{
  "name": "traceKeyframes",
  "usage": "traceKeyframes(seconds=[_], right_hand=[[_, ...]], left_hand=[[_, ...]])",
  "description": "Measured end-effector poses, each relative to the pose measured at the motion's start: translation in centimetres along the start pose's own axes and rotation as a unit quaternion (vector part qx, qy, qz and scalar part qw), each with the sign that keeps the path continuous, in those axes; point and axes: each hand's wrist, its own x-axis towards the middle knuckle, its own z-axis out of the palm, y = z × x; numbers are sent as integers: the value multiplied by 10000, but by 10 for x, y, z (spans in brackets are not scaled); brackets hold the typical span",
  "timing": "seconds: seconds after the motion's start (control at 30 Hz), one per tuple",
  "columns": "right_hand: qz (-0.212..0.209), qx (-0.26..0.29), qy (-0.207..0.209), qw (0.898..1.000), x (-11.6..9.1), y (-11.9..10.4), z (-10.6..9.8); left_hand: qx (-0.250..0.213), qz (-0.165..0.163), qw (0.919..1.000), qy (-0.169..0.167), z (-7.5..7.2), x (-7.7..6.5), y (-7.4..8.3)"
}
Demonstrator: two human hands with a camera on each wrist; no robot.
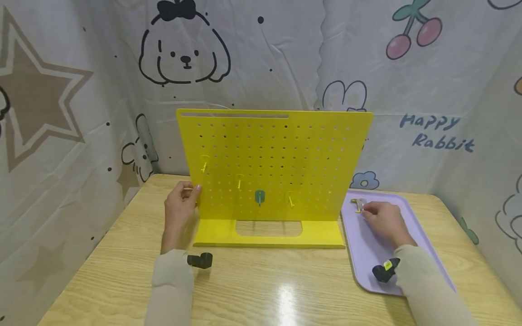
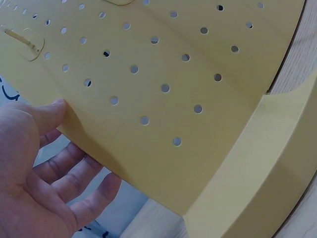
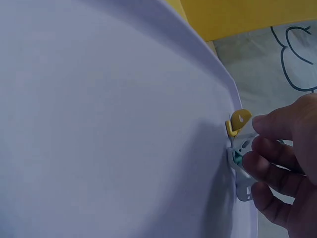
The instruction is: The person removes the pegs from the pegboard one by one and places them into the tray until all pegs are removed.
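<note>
A yellow pegboard stands upright on its base. My left hand holds its left edge, thumb on the front and the other fingers behind. Three yellow hooks and a green hook are mounted on the front of the board. Over the far end of a purple tray, my right hand pinches a whitish hook between thumb and fingers. Against it lie a yellow hook, a grey-white hook and a bit of green, partly covered by the fingers.
The wooden table carries the board, with the tray close by its right side. A printed cloth hangs behind and at both sides. Black cameras are strapped to both wrists.
</note>
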Motion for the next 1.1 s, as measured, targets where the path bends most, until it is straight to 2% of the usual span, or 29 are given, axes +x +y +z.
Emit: traceKeyframes(seconds=[0.13,0.37,0.5,0.6,0.73,0.87,1.1], right_hand=[[28,-133,-69,9999,2,-1,2],[-8,-97,-195,9998,0,-6,0],[83,110,-91,9999,-4,-14,-7],[311,355,23,9989,-9,-23,-13],[447,638,295,9965,-16,-35,-19],[291,935,575,9935,-23,-46,-20],[-94,1310,823,9879,-30,-66,-16]], left_hand=[[-21,25,10000,-3,0,0,0],[-30,-124,9999,-20,0,0,1],[-33,-122,9999,-10,0,-1,2],[-13,-54,10000,14,0,-1,3],[-6,20,10000,33,-1,0,3],[6,6,10000,30,-1,1,3],[-5,-63,10000,0,0,0,2]])
